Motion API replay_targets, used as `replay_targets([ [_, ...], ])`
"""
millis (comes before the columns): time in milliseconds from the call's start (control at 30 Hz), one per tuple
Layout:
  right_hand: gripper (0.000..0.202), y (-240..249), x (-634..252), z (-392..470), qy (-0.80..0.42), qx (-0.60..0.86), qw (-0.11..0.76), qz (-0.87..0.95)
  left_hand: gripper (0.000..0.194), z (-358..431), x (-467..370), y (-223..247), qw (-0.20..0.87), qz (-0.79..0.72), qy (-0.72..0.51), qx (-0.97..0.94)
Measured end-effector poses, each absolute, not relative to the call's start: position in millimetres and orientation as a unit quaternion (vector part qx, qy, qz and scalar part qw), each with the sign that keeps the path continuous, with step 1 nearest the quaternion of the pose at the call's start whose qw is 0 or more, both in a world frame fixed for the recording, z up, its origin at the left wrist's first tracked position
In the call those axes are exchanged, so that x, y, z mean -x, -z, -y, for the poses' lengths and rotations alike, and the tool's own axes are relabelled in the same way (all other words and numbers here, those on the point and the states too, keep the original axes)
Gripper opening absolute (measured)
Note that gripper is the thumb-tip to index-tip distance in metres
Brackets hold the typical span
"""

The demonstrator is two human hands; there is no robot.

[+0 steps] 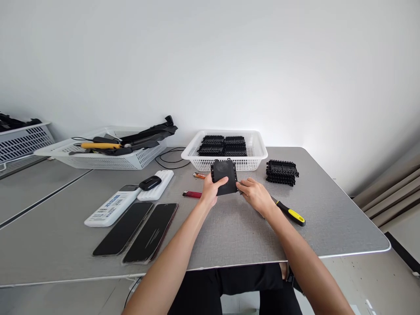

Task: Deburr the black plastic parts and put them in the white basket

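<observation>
My left hand (pixel 211 189) holds a flat black plastic plate (pixel 226 175) by its left side, thumb across its face. Toothed edges show along the plate's sides. At the plate's lower right edge, my right hand (pixel 254 194) has its fingers closed together; what they grip, if anything, is hidden. A yellow-and-black handled tool (pixel 291 213) lies beside my right wrist. Behind the plate, a white basket (pixel 226 164) holds several black ridged parts (pixel 234 146). More such black pieces (pixel 281 172) are stacked on the table to the right.
An orange lighter (pixel 199 175) and a red one (pixel 192 194) lie left of my hands. Two phones (pixel 151 234), white power banks (pixel 111 208) and a black mouse (pixel 150 182) are further left. A second basket (pixel 131 159) holds tools and straps. The grey table (pixel 239 240) has a rounded right corner.
</observation>
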State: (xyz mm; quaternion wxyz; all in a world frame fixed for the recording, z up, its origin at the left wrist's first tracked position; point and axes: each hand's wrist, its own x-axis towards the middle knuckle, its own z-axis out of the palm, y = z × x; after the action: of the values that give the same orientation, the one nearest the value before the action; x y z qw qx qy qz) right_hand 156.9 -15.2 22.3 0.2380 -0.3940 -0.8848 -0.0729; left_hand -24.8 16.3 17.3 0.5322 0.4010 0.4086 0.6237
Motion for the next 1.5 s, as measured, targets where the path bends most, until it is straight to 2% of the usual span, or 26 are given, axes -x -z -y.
replay_targets([
  [133, 0.022, -22.7, -161.7, 12.8, 0.017, 0.379, 0.29, 0.879, 0.056, -17.7, 21.3, -11.3, 0.506, -0.405, -0.617, -0.447],
  [300, 0.026, -22.2, -169.5, 10.5, -0.057, 0.435, 0.502, 0.745, 0.057, -18.5, 19.4, -7.2, 0.449, -0.411, -0.608, -0.509],
  [400, 0.034, -21.1, -168.9, 9.3, -0.052, 0.456, 0.568, 0.683, 0.056, -16.9, 18.9, -6.3, 0.448, -0.415, -0.599, -0.518],
  [633, 0.051, -9.7, -160.7, 5.6, -0.027, 0.477, 0.516, 0.711, 0.06, -6.2, 5.7, -6.5, 0.538, -0.378, -0.548, -0.518],
  [867, 0.051, -6.2, -155.5, 7.9, -0.05, 0.451, 0.463, 0.762, 0.058, -8.7, 7.1, -11.8, 0.539, -0.378, -0.618, -0.43],
  [1100, 0.042, -7.8, -154.2, 9.5, -0.083, 0.416, 0.432, 0.796, 0.057, -18.8, 17.1, -7.1, 0.497, -0.382, -0.67, -0.397],
  [1300, 0.03, -14.5, -153.6, 12.0, -0.076, 0.449, 0.425, 0.783, 0.052, -22.4, 17.0, 2.8, 0.421, -0.394, -0.652, -0.493],
  [1500, 0.03, -23.0, -155.0, 16.9, -0.127, 0.457, 0.512, 0.716, 0.054, -26.3, 12.1, 10.6, 0.353, -0.41, -0.662, -0.52],
])
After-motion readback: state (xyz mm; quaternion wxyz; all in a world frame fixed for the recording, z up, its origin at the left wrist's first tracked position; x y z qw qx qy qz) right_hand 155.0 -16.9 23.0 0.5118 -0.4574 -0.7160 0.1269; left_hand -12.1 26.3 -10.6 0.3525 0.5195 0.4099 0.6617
